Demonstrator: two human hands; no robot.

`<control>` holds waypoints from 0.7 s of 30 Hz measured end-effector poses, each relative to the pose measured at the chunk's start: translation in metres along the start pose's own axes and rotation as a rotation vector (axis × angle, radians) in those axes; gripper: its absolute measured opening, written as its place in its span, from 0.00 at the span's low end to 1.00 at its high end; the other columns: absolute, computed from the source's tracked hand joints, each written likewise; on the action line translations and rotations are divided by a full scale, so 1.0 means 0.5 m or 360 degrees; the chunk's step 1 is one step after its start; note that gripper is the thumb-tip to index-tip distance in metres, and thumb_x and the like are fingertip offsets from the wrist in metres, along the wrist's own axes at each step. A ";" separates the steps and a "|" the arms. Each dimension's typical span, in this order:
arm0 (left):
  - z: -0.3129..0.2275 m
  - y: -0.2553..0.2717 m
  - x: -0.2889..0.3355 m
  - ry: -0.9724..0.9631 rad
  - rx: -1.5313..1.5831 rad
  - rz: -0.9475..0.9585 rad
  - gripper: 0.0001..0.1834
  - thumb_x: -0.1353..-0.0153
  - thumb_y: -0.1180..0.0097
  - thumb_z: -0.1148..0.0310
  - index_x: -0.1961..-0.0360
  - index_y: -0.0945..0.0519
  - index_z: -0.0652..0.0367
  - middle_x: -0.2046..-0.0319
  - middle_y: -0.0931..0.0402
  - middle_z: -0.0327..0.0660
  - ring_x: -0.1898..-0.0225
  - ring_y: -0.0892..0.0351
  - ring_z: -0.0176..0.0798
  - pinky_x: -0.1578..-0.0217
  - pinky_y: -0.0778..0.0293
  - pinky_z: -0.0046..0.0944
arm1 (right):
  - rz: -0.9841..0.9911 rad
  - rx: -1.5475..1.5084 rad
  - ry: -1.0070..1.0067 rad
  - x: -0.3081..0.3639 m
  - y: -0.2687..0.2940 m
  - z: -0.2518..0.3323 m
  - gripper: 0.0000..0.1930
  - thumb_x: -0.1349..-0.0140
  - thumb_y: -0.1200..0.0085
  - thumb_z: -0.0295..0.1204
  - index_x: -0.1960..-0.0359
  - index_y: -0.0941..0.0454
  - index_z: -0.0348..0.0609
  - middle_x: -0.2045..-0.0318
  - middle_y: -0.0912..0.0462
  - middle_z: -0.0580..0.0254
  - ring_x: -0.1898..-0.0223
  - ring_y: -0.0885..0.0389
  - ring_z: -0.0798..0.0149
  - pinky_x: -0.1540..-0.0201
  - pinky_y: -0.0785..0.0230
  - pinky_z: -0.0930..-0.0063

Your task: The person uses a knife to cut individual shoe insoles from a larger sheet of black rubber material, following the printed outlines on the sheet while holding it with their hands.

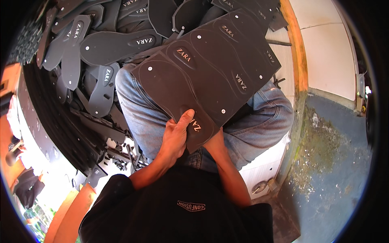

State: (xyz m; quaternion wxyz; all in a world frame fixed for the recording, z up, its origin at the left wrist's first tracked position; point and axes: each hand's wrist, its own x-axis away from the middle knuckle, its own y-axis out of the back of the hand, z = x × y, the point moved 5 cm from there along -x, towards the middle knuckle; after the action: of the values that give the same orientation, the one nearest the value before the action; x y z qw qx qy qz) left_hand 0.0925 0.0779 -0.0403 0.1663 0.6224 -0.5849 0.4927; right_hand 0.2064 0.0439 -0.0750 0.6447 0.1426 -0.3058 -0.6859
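Note:
A dark grey foam sheet (219, 73) lies slantwise over my crossed legs. Several sole outlines are pressed into it, with light lettering and small white dots. My left hand (176, 131) grips its near corner, thumb flat on top of a sole's heel and the other fingers underneath. My right hand (215, 142) reaches under the near edge of the same sheet; its fingers are hidden below, so whether it holds anything does not show.
Cut-out dark soles (117, 46) are heaped beyond my knees, to the front and left. A stack of dark sheets (60, 117) curves along the left, with black offcuts (121, 160) beside it. An orange-brown edge (299, 48) runs at the right, next to a stained blue-grey floor (328, 162).

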 end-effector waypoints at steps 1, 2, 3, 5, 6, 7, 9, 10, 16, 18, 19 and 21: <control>-0.002 0.001 -0.001 -0.0007 0.0017 0.0000 0.17 0.40 0.43 0.60 0.58 0.26 0.64 0.64 0.23 0.39 0.64 0.22 0.30 0.64 0.24 0.30 | -0.0010 -0.0004 0.0022 -0.005 -0.001 0.005 0.23 0.50 0.42 0.33 0.50 0.26 0.45 0.51 0.25 0.50 0.48 0.28 0.48 0.48 0.36 0.58; -0.004 0.001 0.000 0.0007 0.0013 -0.0030 0.17 0.40 0.43 0.60 0.59 0.26 0.63 0.65 0.23 0.39 0.65 0.22 0.30 0.65 0.23 0.31 | -0.0022 -0.0010 0.0042 -0.011 -0.002 0.011 0.23 0.49 0.42 0.33 0.50 0.26 0.44 0.51 0.25 0.50 0.47 0.29 0.49 0.47 0.36 0.59; -0.007 -0.001 0.003 0.0020 0.0010 -0.0062 0.16 0.41 0.43 0.59 0.60 0.25 0.62 0.66 0.23 0.38 0.65 0.22 0.31 0.66 0.23 0.31 | -0.0028 -0.0069 0.0057 -0.016 -0.006 0.009 0.22 0.49 0.42 0.33 0.50 0.26 0.43 0.51 0.25 0.50 0.47 0.29 0.49 0.47 0.36 0.59; -0.012 0.000 0.004 0.0042 0.0004 -0.0095 0.16 0.41 0.42 0.58 0.61 0.25 0.60 0.67 0.23 0.38 0.67 0.22 0.31 0.69 0.22 0.32 | -0.0041 -0.0182 0.0083 -0.024 -0.021 -0.006 0.22 0.48 0.43 0.32 0.50 0.27 0.42 0.51 0.25 0.49 0.48 0.28 0.50 0.47 0.36 0.59; -0.015 0.000 0.004 0.0051 0.0000 -0.0097 0.16 0.42 0.42 0.58 0.62 0.25 0.60 0.67 0.23 0.38 0.67 0.22 0.31 0.70 0.22 0.32 | -0.0096 -0.0185 0.0151 -0.027 -0.026 -0.012 0.21 0.47 0.44 0.32 0.51 0.26 0.42 0.51 0.25 0.50 0.48 0.28 0.50 0.47 0.36 0.59; -0.018 0.001 0.004 0.0060 -0.0003 -0.0099 0.16 0.42 0.41 0.57 0.62 0.25 0.59 0.67 0.23 0.38 0.68 0.22 0.31 0.71 0.22 0.33 | -0.0150 -0.0187 0.0220 -0.030 -0.032 -0.018 0.20 0.47 0.44 0.32 0.51 0.26 0.41 0.52 0.25 0.50 0.48 0.28 0.51 0.48 0.36 0.59; -0.016 0.000 -0.003 0.0025 0.0042 -0.0067 0.16 0.42 0.41 0.57 0.63 0.25 0.59 0.70 0.23 0.37 0.72 0.22 0.29 0.77 0.24 0.31 | -0.0231 -0.0202 0.0313 -0.036 -0.040 -0.026 0.19 0.46 0.45 0.32 0.52 0.25 0.41 0.53 0.24 0.51 0.50 0.27 0.51 0.49 0.36 0.59; -0.014 0.001 -0.007 0.0008 0.0064 -0.0051 0.17 0.42 0.41 0.56 0.64 0.25 0.59 0.71 0.23 0.36 0.74 0.22 0.29 0.81 0.25 0.30 | -0.0258 -0.0213 0.0336 -0.040 -0.043 -0.031 0.18 0.46 0.45 0.32 0.53 0.24 0.41 0.54 0.23 0.51 0.51 0.26 0.52 0.49 0.35 0.59; -0.019 0.023 -0.006 0.0016 -0.0067 -0.0047 0.16 0.41 0.44 0.54 0.66 0.24 0.58 0.77 0.24 0.34 0.86 0.27 0.25 0.95 0.39 0.25 | -0.0382 -0.0272 0.0463 -0.071 -0.052 -0.044 0.16 0.45 0.45 0.33 0.55 0.23 0.40 0.58 0.21 0.52 0.55 0.23 0.52 0.52 0.34 0.59; -0.028 0.025 -0.001 0.0061 -0.0170 -0.0064 0.18 0.41 0.44 0.54 0.63 0.24 0.58 0.77 0.23 0.34 0.85 0.26 0.26 0.95 0.38 0.25 | -0.0381 -0.0251 0.0464 -0.089 -0.043 -0.050 0.16 0.45 0.46 0.33 0.55 0.23 0.40 0.59 0.21 0.53 0.55 0.23 0.52 0.52 0.34 0.60; -0.030 0.026 0.001 0.0084 -0.0222 -0.0071 0.18 0.41 0.44 0.53 0.61 0.24 0.59 0.77 0.23 0.35 0.85 0.26 0.26 0.95 0.38 0.25 | -0.0378 -0.0243 0.0465 -0.098 -0.037 -0.054 0.16 0.45 0.46 0.33 0.55 0.23 0.40 0.59 0.21 0.53 0.55 0.23 0.52 0.52 0.34 0.60; -0.029 0.031 0.001 0.0055 -0.0204 -0.0070 0.21 0.41 0.44 0.53 0.58 0.26 0.60 0.76 0.23 0.35 0.85 0.26 0.26 0.95 0.37 0.25 | -0.0360 -0.0231 0.0454 -0.111 -0.029 -0.057 0.16 0.45 0.46 0.33 0.55 0.23 0.40 0.59 0.21 0.53 0.56 0.23 0.52 0.52 0.34 0.60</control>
State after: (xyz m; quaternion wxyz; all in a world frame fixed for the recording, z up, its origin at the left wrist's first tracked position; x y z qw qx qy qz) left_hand 0.0724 0.0849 -0.0387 0.2266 0.6145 -0.5986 0.4611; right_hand 0.2186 0.0908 -0.1168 0.6088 0.2250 -0.1432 -0.7471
